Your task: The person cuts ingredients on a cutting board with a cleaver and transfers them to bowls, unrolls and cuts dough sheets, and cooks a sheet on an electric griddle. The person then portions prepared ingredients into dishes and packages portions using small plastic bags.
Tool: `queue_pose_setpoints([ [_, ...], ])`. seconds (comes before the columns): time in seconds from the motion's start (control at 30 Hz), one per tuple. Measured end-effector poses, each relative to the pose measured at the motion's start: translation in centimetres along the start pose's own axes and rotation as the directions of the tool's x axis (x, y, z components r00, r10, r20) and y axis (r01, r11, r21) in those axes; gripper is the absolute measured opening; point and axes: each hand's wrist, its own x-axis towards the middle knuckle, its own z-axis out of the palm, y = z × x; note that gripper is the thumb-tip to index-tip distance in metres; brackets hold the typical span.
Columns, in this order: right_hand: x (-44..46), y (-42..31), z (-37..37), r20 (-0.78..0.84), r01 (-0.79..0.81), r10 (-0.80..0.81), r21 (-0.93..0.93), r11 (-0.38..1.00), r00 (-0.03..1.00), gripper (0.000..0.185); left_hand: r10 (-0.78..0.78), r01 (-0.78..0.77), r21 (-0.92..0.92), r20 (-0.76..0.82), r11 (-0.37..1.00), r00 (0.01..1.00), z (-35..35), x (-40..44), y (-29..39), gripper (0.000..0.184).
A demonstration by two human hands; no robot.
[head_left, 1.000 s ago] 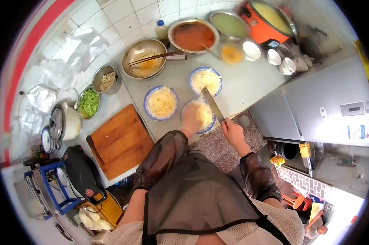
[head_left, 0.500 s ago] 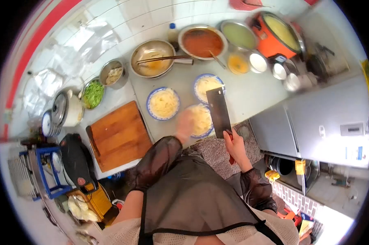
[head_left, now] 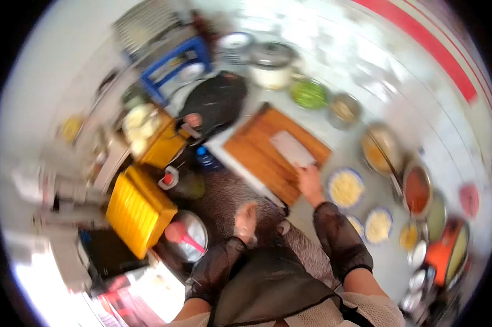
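My right hand [head_left: 309, 184] is closed round the handle of a cleaver. The blade of the cleaver [head_left: 292, 148] lies flat over the wooden cutting board [head_left: 251, 143], pointing up and left; whether it touches the wood I cannot tell. Over the dark floor, left of the board's near corner, hangs my left hand [head_left: 246, 220], with nothing visible in it and its fingers loosely apart, a little blurred. Right of my right hand stand blue-rimmed plates of pale shredded food [head_left: 346, 187], one partly hidden by my sleeve.
Behind the board are a bowl of chopped greens [head_left: 308, 94], a lidded pot [head_left: 271, 65] and a metal pot [head_left: 344, 110]. A pan with chopsticks [head_left: 382, 148] and a bowl of red sauce [head_left: 417, 189] stand right. A yellow crate [head_left: 139, 210] and a bucket [head_left: 194, 237] are left.
My view has turned left. The cleaver in my right hand has moved from beside the plates to over the cutting board. My left hand has moved from the plates to above the floor.
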Motion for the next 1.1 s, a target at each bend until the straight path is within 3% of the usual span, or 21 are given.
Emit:
queue_pose_setpoints([
  [0.03, 0.1, 0.3, 1.2, -0.036, 0.041, -0.04, 0.032, 0.999, 0.999, 0.042, -0.101, 0.098, -0.042, -0.07, 0.994, 0.992, -2.2, -1.4, -0.6, 0.015],
  [0.07, 0.2, 0.1, 1.0, -0.04, 0.064, -0.062, 0.049, 0.997, 0.997, 0.036, -0.038, 0.05, 0.076, -0.159, 0.996, 0.987, -3.8, -2.7, -2.5, 0.014],
  [0.17, -1.0, -6.4, -2.4, -0.155, 0.177, -0.158, 0.116, 0.977, 0.975, 0.03, -0.167, 0.163, -0.041, -0.358, 0.986, 0.919, -8.4, -7.1, -5.9, 0.014],
  [0.27, -8.0, -12.2, -0.4, 0.053, 0.29, -0.316, 0.283, 0.914, 0.947, 0.028, -0.295, 0.201, -0.23, -0.527, 0.952, 0.797, -9.4, -13.5, -12.1, 0.012],
  [0.3, -10.6, -14.6, 0.7, 0.046, 0.425, -0.468, 0.351, 0.835, 0.882, 0.028, -0.317, 0.215, -0.238, -0.581, 0.947, 0.75, -10.6, -15.5, -12.1, 0.012],
  [0.37, -16.8, -20.1, 1.9, 0.255, 0.438, -0.587, 0.459, 0.773, 0.769, 0.029, -0.339, 0.157, -0.334, -0.602, 0.929, 0.723, -13.1, -20.1, -10.7, 0.013],
  [0.4, -19.6, -21.9, 3.4, 0.293, 0.453, -0.662, 0.54, 0.71, 0.689, 0.03, -0.307, 0.304, -0.112, -0.604, 0.946, 0.735, -13.4, -22.6, -12.5, 0.014],
  [0.43, -22.5, -24.0, 4.1, 0.204, 0.529, -0.751, 0.596, 0.604, 0.628, 0.029, -0.363, 0.337, -0.17, -0.65, 0.926, 0.668, -13.5, -24.9, -13.2, 0.014],
  [0.5, -26.5, -29.7, 1.7, 0.283, 0.496, -0.83, 0.693, 0.523, 0.48, 0.03, -0.32, 0.324, -0.129, -0.686, 0.937, 0.653, -15.7, -30.0, -13.0, 0.016],
  [0.57, -30.0, -32.7, 2.7, 0.339, 0.493, -0.863, 0.716, 0.495, 0.375, 0.03, -0.537, 0.464, -0.29, -0.599, 0.837, 0.594, -18.4, -35.0, -12.8, 0.018],
  [0.63, -31.7, -35.2, 3.0, 0.35, 0.539, -0.896, 0.717, 0.443, 0.272, 0.03, -0.541, 0.485, -0.292, -0.66, 0.824, 0.521, -19.9, -39.6, -14.8, 0.019],
  [0.67, -32.0, -36.1, 3.1, 0.347, 0.574, -0.914, 0.713, 0.403, 0.21, 0.031, -0.628, 0.479, -0.426, -0.647, 0.768, 0.432, -20.3, -41.6, -15.6, 0.02],
  [0.77, -32.6, -40.8, 3.1, 0.343, 0.565, -0.938, 0.766, 0.306, 0.043, 0.032, -0.523, 0.574, -0.288, -0.799, 0.766, 0.296, -21.4, -46.7, -18.5, 0.02],
  [0.83, -33.0, -44.0, 5.0, 0.327, 0.615, -0.942, 0.759, 0.215, -0.075, 0.031, -0.582, 0.59, -0.393, -0.796, 0.705, 0.165, -21.6, -48.7, -19.5, 0.019],
  [0.9, -34.8, -48.6, 6.7, 0.208, 0.495, -0.952, 0.866, 0.073, -0.224, 0.032, -0.627, 0.529, -0.522, -0.779, 0.669, 0.025, -21.8, -50.0, -21.5, 0.019],
  [0.93, -36.0, -50.9, 7.8, 0.193, 0.471, -0.942, 0.881, 0.042, -0.276, 0.032, -0.542, 0.605, -0.436, -0.84, 0.666, -0.009, -21.6, -50.4, -22.9, 0.019],
  [0.97, -37.6, -53.3, 9.1, 0.149, 0.414, -0.947, 0.91, 0.019, -0.284, 0.031, -0.446, 0.683, -0.345, -0.895, 0.644, -0.031, -21.8, -50.7, -24.0, 0.018],
  [1.0, -39.3, -55.3, 10.8, 0.079, 0.37, -0.953, 0.928, -0.037, -0.292, 0.03, -0.465, 0.579, -0.438, -0.878, 0.688, -0.112, -22.2, -50.6, -24.1, 0.016],
  [1.03, -41.1, -57.5, 12.5, -0.001, 0.325, -0.957, 0.94, -0.1, -0.291, 0.029, -0.46, 0.553, -0.429, -0.883, 0.714, -0.092, -22.0, -50.8, -26.3, 0.015],
  [1.07, -42.7, -60.3, 13.8, 0.157, 0.3, -0.901, 0.953, 0.031, -0.406, 0.028, -0.598, 0.462, -0.574, -0.794, 0.676, -0.111, -24.1, -50.7, -25.2, 0.015],
  [1.1, -44.3, -62.8, 15.5, 0.288, 0.299, -0.811, 0.943, 0.147, -0.509, 0.028, -0.546, 0.498, -0.549, -0.821, 0.672, -0.169, -25.1, -50.1, -26.1, 0.016],
])
